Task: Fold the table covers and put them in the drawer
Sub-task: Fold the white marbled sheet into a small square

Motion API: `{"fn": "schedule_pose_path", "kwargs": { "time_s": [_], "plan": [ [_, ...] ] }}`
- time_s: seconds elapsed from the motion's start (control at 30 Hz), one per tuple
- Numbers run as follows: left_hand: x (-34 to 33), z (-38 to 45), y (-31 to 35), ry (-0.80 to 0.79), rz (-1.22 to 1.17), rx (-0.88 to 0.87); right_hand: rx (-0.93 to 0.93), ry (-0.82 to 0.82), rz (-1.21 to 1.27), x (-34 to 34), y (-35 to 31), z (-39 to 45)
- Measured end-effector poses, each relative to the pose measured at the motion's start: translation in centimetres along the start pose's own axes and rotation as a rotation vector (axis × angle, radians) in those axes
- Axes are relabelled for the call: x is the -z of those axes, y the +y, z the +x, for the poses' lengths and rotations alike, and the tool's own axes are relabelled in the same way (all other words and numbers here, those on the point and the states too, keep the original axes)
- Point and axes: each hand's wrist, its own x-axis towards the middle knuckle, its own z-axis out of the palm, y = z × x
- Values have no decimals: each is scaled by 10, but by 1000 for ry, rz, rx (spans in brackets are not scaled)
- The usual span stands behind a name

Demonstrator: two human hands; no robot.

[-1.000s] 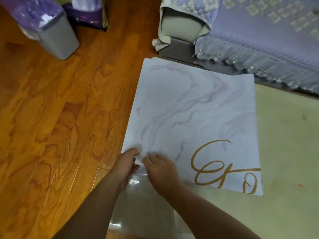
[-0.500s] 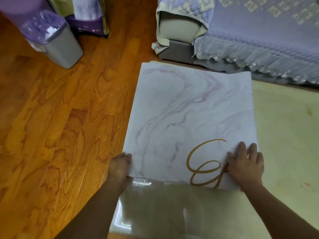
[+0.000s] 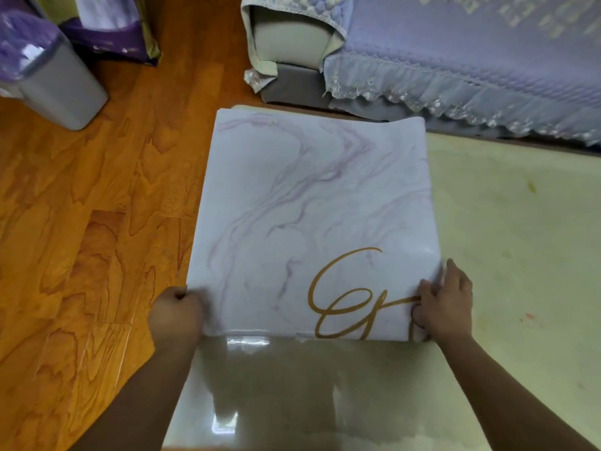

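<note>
- Gripping the cover (image 3: 302,203) at its near corners, our left hand (image 3: 175,315) curls round the left one and our right hand (image 3: 444,307) pinches the right.
- It lies flat on the mat (image 3: 507,222), roughly square, gold lettering near-right, far edge towards the sofa (image 3: 455,43).

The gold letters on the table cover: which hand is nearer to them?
Right. The right hand grips the table cover at its right corner, touching the gold letters. The left hand holds the opposite, left corner, away from them.
</note>
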Motion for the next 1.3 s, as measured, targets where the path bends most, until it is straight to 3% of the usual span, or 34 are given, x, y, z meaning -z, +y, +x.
{"fn": "schedule_pose_path", "kwargs": {
  "time_s": [0.1,0.2,0.33,0.4,0.53,0.7,0.77,0.9,1.07,1.2,1.3],
  "plan": [
    [1,4,-1,29,181,-141,-188,-87,127,17,19,7],
    [5,21,-3,15,247,-210,-310,-278,371,41,15,14],
    [4,39,-9,-114,434,-242,-292,-612,648,60,2,18],
    [-1,33,-11,-86,490,-279,-297,-590,641,58,0,16],
    [-6,15,-18,131,506,-280,-302,-387,470,50,-7,11],
    [-19,-10,-6,170,442,-237,-282,-256,600,56,-9,5],
    [-27,-26,-3,140,445,-168,-306,-250,614,60,1,4],
    [-42,-78,-5,40,526,-192,-394,-145,531,95,66,1],
    [-76,-137,-34,-71,604,-336,-405,-192,106,160,165,5],
    [-97,-187,-45,-99,474,-250,-478,-251,-96,149,205,32],
    [-103,-218,-41,-129,426,-173,-438,-167,-241,122,201,29]
  ]
}}
